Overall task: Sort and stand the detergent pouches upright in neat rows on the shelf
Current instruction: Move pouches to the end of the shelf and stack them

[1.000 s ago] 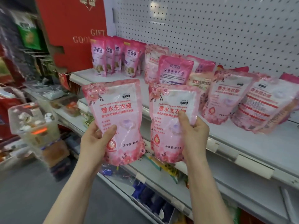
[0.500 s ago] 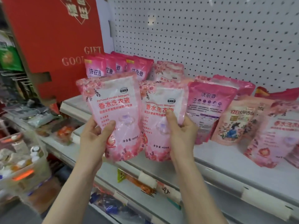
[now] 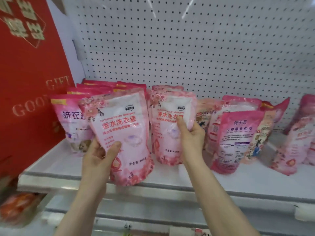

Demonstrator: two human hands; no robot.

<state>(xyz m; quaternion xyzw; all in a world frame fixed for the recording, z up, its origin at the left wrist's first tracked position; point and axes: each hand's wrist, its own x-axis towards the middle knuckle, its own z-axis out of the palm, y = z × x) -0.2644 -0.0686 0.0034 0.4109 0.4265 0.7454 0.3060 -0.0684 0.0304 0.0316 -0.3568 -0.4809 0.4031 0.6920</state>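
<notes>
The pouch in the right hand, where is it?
The right-hand pouch is centre frame in the head view, gripped by the right hand, between the left-hand pouch and a darker pink pouch on its right.

A pale-pink floral plastic pouch [image 3: 122,133] with red lettering is held tilted over the front edge of the white metal shelf [image 3: 221,181]. A matching second pouch [image 3: 163,133] is upright just beside it, farther in. Magenta pouches [image 3: 71,116] stand in rows at rear left. A back-facing magenta pouch [image 3: 238,133] and peach flowered pouches [image 3: 255,147] lean at right.

Pink floral pouches [image 3: 122,133], white dotted pegboard [image 3: 187,48], red gift box [image 3: 29,82].
</notes>
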